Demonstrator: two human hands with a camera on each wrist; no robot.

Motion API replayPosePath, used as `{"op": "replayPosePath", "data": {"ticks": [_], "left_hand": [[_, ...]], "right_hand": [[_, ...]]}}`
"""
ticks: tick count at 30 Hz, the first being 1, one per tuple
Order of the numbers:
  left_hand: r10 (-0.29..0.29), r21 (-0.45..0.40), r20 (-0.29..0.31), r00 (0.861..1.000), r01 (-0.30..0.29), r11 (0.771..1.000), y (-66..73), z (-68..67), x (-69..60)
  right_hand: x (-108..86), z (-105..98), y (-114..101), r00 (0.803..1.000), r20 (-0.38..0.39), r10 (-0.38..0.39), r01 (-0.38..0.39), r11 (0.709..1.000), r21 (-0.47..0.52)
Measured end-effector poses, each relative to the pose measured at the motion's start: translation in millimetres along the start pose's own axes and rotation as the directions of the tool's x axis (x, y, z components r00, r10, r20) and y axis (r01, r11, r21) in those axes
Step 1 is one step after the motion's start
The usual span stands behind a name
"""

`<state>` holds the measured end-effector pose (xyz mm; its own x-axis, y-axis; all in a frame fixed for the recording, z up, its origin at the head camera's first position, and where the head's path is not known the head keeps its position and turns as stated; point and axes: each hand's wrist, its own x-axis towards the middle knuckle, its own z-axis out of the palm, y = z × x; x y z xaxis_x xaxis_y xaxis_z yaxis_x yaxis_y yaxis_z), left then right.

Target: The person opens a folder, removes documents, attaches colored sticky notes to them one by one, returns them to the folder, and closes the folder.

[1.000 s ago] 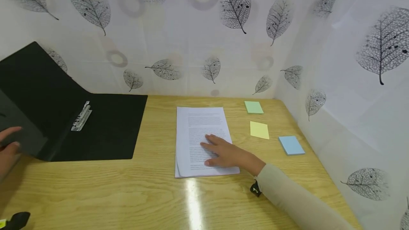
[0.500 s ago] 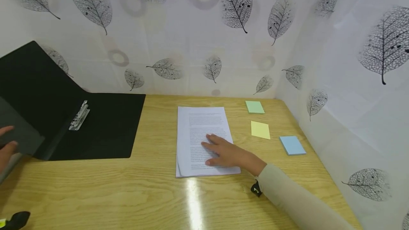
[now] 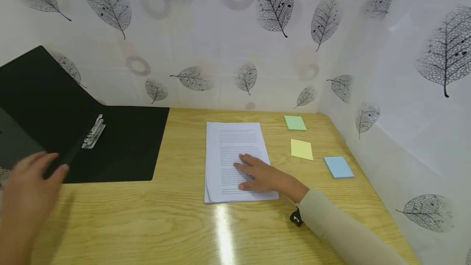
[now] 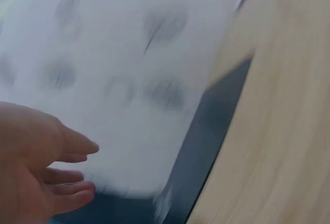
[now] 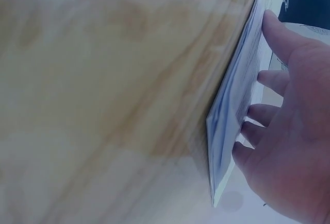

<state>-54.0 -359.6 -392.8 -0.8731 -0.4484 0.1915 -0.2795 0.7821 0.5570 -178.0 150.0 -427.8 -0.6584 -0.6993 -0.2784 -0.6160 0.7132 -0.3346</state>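
Note:
A black folder (image 3: 130,142) lies spread at the left of the head view, its left cover standing up at a slant. Along its spine is a metal clip (image 3: 94,132). My left hand (image 3: 34,187) hovers in front of the folder's near left part, fingers loosely bent and thumb apart. In the left wrist view nothing sits between those fingers (image 4: 77,198). A stack of printed paper (image 3: 235,142) lies mid-table. My right hand (image 3: 266,177) rests on its right side with fingers spread flat; the right wrist view shows the fingertips touching the top sheet.
Green sticky notes (image 3: 295,123), a yellow sticky note pad (image 3: 301,149) and a blue sticky note pad (image 3: 339,167) lie right of the paper on the wooden table (image 3: 147,220). A leaf-patterned curtain (image 3: 206,44) stands behind the table and along its right side.
My left hand has come in from the left edge, away from the raised cover, to in front of the folder. The right hand stays on the paper; the head view has shifted slightly.

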Motion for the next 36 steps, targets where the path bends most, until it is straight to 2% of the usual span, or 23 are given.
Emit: {"op": "replayPosePath", "data": {"ticks": [1, 2, 3, 4, 6, 9, 12, 14, 17, 21, 25, 28, 31, 36], "left_hand": [[0.070, -0.007, 0.060, 0.996, -0.070, 0.998, 21.6, 6.3, -8.8], [0.142, -0.009, 0.098, 0.985, -0.142, 0.990, 36.1, 16.3, -13.4], [0.204, -0.044, 0.158, 0.966, -0.200, 0.979, 50.7, 25.6, -18.1], [0.240, -0.085, 0.219, 0.946, -0.227, 0.970, 66.2, 35.0, -22.4], [0.312, -0.168, 0.299, 0.902, -0.272, 0.947, 91.9, 54.7, -29.3], [0.400, -0.262, 0.373, 0.837, -0.319, 0.911, 121.1, 83.0, -36.9], [0.449, -0.336, 0.444, 0.776, -0.320, 0.886, 141.9, 110.6, -42.1], [0.465, -0.363, 0.482, 0.743, -0.314, 0.877, 153.4, 128.8, -44.0], [0.497, -0.391, 0.512, 0.700, -0.325, 0.861, 166.8, 152.2, -45.3], [0.554, -0.383, 0.524, 0.647, -0.402, 0.832, 175.7, 170.1, -46.6], [0.553, -0.332, 0.567, 0.611, -0.445, 0.832, 176.1, 172.3, -48.5], [0.534, -0.311, 0.602, 0.594, -0.441, 0.842, 174.7, 172.4, -49.7], [0.527, -0.306, 0.616, 0.586, -0.438, 0.845, 174.1, 172.8, -50.9], [0.505, -0.303, 0.627, 0.594, -0.411, 0.860, 173.8, 172.7, -53.0]], "right_hand": [[-0.1, 0, 0, 1.000, 0.002, 0.004, -0.004, 1.000, -0.001], [-0.3, 0, 0, 1.000, 0.001, 0.002, -0.002, 1.000, 0.000], [-0.5, 0, 0, 1.000, 0.001, 0.003, -0.003, 1.000, 0.000], [-0.5, 0, 0, 1.000, 0.001, 0.005, -0.005, 1.000, 0.004], [-0.6, 0, -1, 1.000, 0.003, 0.004, -0.004, 1.000, 0.011], [-1.3, -1, -1, 1.000, -0.001, -0.007, 0.007, 1.000, 0.027], [-2.1, -1, 0, 1.000, -0.002, -0.012, 0.012, 0.999, 0.030], [-2.6, -1, 0, 1.000, -0.003, -0.012, 0.012, 1.000, 0.028], [-2.7, -1, 1, 1.000, -0.007, -0.009, 0.009, 1.000, 0.023], [-1.5, -1, 1, 1.000, -0.006, -0.011, 0.011, 1.000, 0.023], [1.1, -1, 0, 1.000, -0.012, -0.021, 0.021, 1.000, 0.013], [2.2, -3, 3, 0.999, -0.038, -0.017, 0.018, 0.999, 0.033], [1.8, -5, 10, 0.997, -0.078, 0.004, 0.001, 0.998, 0.068], [-2.0, -7, 29, 0.986, -0.148, 0.071, -0.062, 0.996, 0.061]]}}
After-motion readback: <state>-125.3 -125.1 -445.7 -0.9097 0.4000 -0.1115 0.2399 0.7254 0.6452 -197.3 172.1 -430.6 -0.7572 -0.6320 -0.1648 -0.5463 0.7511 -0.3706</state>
